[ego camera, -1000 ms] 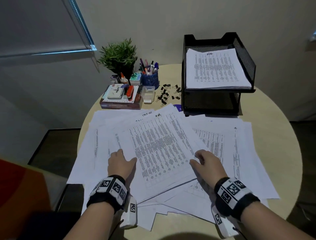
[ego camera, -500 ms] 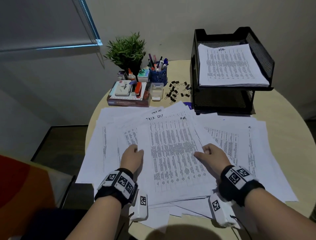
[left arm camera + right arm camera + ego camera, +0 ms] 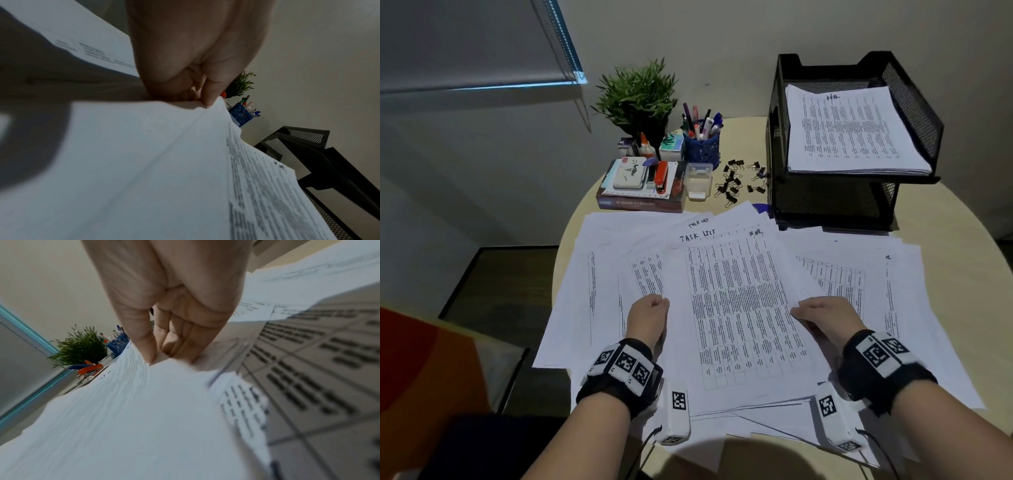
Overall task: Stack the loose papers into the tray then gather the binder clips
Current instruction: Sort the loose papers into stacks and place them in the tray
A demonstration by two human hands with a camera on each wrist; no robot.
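Loose printed papers (image 3: pixel 736 308) lie fanned over the near half of a round table (image 3: pixel 962 260). My left hand (image 3: pixel 650 313) pinches the left edge of the top sheets (image 3: pixel 185 146), thumb on top. My right hand (image 3: pixel 822 313) pinches their right edge (image 3: pixel 156 386), fingers curled under. A black mesh tray (image 3: pixel 914 102) stands at the back right, and a stack of papers (image 3: pixel 849 133) lies in its upper tier. Black binder clips (image 3: pixel 739 181) are scattered left of the tray.
At the back stand a potted plant (image 3: pixel 637 99), a blue pen cup (image 3: pixel 702 147), a small clear box (image 3: pixel 698 180) and a book (image 3: pixel 640 202) with a stamp pad and a red stapler on it. Papers overhang the table's left edge.
Both hands slid inward and the top sheets turned from skewed to nearly straight. The fingers went from lying on the papers to curling round the sheets' side edges.
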